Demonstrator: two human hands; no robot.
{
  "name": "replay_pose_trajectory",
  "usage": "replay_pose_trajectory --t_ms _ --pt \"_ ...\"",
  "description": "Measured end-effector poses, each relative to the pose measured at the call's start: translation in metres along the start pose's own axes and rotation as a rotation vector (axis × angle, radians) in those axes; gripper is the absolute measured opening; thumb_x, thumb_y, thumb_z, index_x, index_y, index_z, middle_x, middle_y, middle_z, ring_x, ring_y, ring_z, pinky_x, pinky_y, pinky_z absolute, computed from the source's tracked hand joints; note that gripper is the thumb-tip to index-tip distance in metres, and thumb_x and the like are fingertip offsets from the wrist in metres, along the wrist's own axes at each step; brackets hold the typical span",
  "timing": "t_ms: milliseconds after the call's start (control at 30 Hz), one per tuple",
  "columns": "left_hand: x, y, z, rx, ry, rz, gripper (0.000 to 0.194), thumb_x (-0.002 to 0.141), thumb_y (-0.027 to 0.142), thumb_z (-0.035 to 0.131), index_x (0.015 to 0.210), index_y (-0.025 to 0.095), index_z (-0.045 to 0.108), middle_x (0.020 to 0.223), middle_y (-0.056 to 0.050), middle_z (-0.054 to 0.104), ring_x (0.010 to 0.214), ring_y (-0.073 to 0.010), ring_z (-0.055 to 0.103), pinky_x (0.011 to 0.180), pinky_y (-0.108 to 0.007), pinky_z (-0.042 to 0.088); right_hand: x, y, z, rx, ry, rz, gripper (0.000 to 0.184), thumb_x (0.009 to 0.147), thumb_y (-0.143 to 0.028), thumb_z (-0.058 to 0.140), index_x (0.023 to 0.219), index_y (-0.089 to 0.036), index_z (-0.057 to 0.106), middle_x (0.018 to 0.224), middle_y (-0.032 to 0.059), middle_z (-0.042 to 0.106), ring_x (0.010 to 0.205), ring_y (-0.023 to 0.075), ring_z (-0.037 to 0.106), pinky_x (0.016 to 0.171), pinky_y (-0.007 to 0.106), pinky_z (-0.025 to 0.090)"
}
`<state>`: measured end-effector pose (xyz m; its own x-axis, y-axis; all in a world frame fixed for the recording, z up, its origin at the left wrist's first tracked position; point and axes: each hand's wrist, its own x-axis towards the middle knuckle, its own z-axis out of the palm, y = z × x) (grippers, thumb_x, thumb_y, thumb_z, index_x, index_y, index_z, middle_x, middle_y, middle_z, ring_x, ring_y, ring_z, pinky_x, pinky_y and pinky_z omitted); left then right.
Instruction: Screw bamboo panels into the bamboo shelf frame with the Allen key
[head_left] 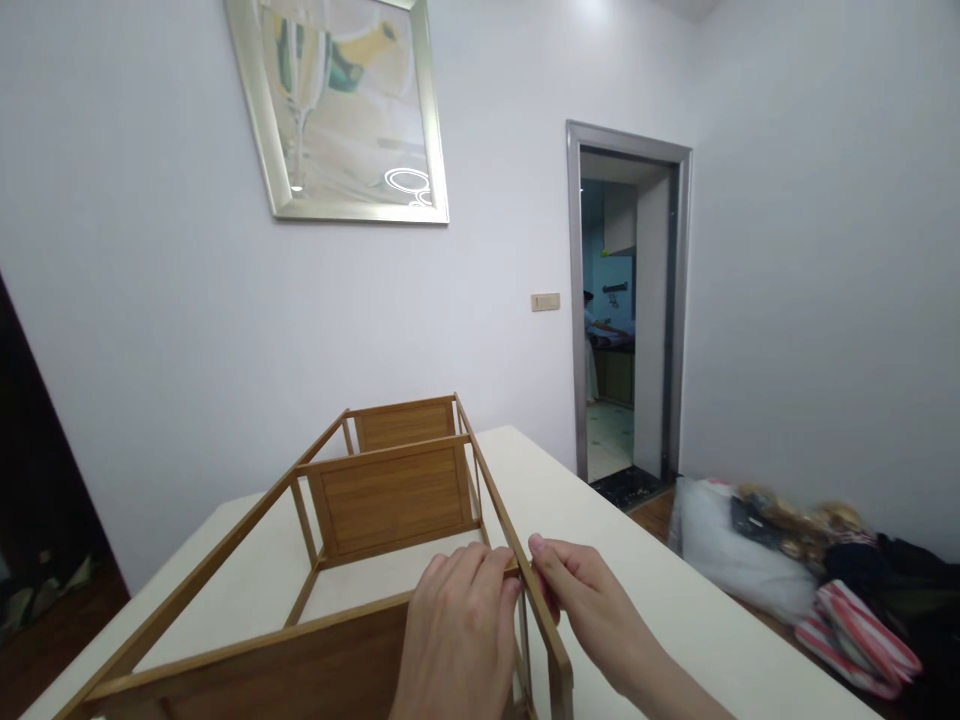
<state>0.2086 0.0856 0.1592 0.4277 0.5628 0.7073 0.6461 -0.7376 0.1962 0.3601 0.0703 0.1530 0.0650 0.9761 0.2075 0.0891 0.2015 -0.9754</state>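
Note:
A brown wooden shelf frame [510, 525] lies on a white table, with several panels set crosswise between its long rails. My left hand [461, 625] is closed over the top edge of the nearest panel [300, 665], close to where it meets the right rail. On the outer side of that rail, my right hand [585, 600] has its thumb and fingers curled together against the wood. Whatever its fingertips hold, if anything, is hidden behind the rail and the hand. Farther back stand the middle panel [390, 495] and the far panel [405, 425].
The white table [622, 560] reaches toward the wall. A framed picture [360, 215] hangs above. At right, a doorway [574, 300] opens onto another room, where a person [591, 345] is partly visible. Bags and cloth [750, 560] lie on the floor beside the right wall.

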Motion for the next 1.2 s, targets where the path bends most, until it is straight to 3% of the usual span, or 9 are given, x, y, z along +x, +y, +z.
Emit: replay_pose_trajectory --t_ms 133,300,500,733,1033,1200 --pt "-0.001 -0.001 0.001 0.025 0.014 0.022 0.021 0.09 0.012 0.048 0.096 0.023 0.064 0.083 -0.003 0.067 0.075 -0.0218 0.062 0.07 -0.036 0.043 0.001 0.0 -0.005 -0.004 0.036 -0.024 0.056 0.082 -0.071 0.047 0.065 -0.018 0.054 0.059 -0.0015 0.05 0.052 0.0113 0.046 0.049 0.025 0.039" --pt "-0.001 -0.002 0.003 0.038 0.054 0.06 0.02 0.09 0.011 0.046 0.096 0.021 0.063 0.081 -0.003 0.067 0.073 -0.0214 0.063 0.069 -0.036 0.044 -0.002 -0.008 -0.01 0.066 0.003 -0.076 0.031 0.08 -0.049 0.062 0.077 -0.019 0.056 0.068 -0.0024 0.053 0.061 0.012 0.05 0.056 0.026 0.046" --pt "-0.001 -0.002 0.001 0.038 0.06 0.082 0.02 0.091 0.013 0.046 0.096 0.022 0.063 0.082 -0.003 0.067 0.073 -0.0199 0.063 0.069 -0.034 0.045 -0.004 -0.011 -0.009 0.017 -0.011 -0.085 0.015 0.074 -0.032 0.063 0.077 -0.018 0.058 0.07 -0.0015 0.055 0.067 0.0135 0.051 0.059 0.026 0.046" --pt "0.001 0.0 -0.001 0.069 0.068 0.094 0.021 0.094 0.015 0.043 0.093 0.021 0.063 0.079 -0.004 0.067 0.071 -0.019 0.063 0.068 -0.032 0.045 -0.004 -0.008 -0.008 -0.001 -0.028 -0.069 0.026 0.08 -0.043 0.061 0.072 -0.019 0.056 0.066 -0.002 0.054 0.063 0.0125 0.05 0.059 0.026 0.043" --pt "-0.001 -0.003 0.002 0.056 0.04 0.08 0.02 0.093 0.014 0.044 0.094 0.021 0.063 0.08 -0.004 0.066 0.072 -0.0211 0.062 0.071 -0.036 0.046 -0.002 -0.002 0.001 -0.093 -0.035 -0.073 0.055 0.087 -0.069 0.042 0.06 -0.02 0.046 0.056 -0.0031 0.045 0.055 0.0116 0.043 0.054 0.026 0.033" --pt "-0.001 -0.003 0.001 0.05 0.031 0.075 0.021 0.092 0.013 0.044 0.097 0.021 0.063 0.081 -0.004 0.066 0.073 -0.0212 0.063 0.072 -0.037 0.047 0.001 0.002 -0.004 -0.071 0.011 -0.068 0.056 0.087 -0.07 0.04 0.065 -0.02 0.05 0.059 -0.0021 0.049 0.053 0.0118 0.045 0.053 0.026 0.034"
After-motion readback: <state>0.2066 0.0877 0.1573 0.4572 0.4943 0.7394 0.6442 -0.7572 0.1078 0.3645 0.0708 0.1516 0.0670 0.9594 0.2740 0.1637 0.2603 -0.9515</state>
